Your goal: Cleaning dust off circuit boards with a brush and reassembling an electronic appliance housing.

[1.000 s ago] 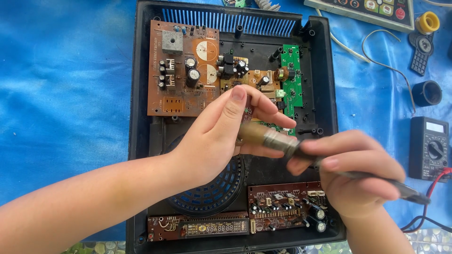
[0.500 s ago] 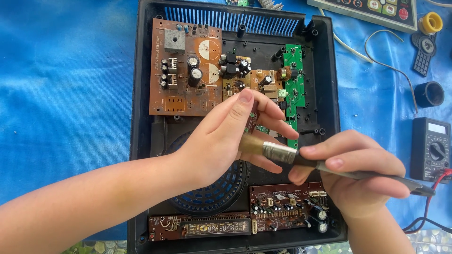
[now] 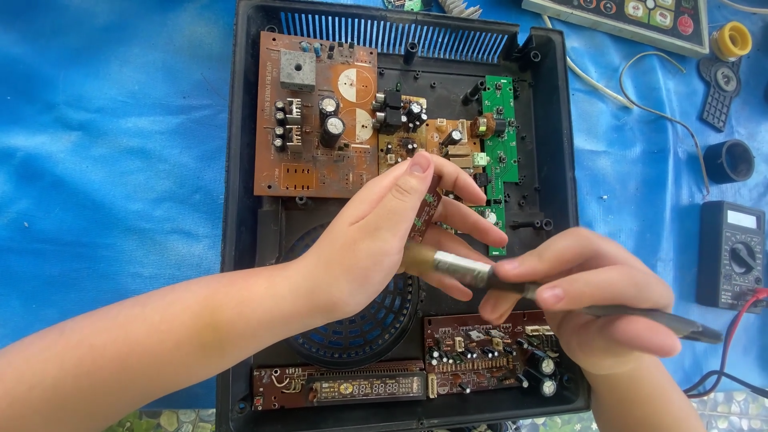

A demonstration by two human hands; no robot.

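Left hand (image 3: 376, 240) pinches a small brown board (image 3: 424, 214); right hand (image 3: 592, 304) holds a metal-ferruled brush (image 3: 472, 272).

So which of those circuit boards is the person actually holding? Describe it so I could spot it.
Start at the open black casing on the blue sheet. Just above its round fan grille, the left hand pinches a small brown board upright, edge-on. Unlike the other boards, it is lifted rather than lying flat, with a brush beside it.

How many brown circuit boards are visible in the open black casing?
4: a large one top left, a small one beside it, two along the bottom, left and right. The hands may hide more.
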